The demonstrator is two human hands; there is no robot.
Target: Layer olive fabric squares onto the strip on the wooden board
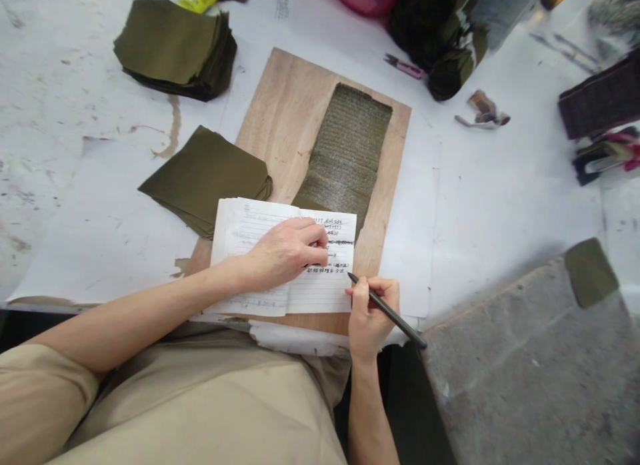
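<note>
An open lined notebook (250,228) lies on a wooden board (280,111) at the table's near edge, with handwriting on its right page. My left hand (285,251) rests on the notebook, fingers curled and pressing the pages down. My right hand (370,311) grips a dark pen (387,310) whose tip touches the right page's lower edge. A fanned stack of olive fabric pieces (347,151) lies on the board just beyond the notebook.
Two piles of olive cloth squares (205,175) (175,48) sit on the white table (500,198) to the left. Pink snips (405,67), dark fabric bundles (445,45) and small tools lie at the back right. One olive patch (590,271) lies on the grey floor.
</note>
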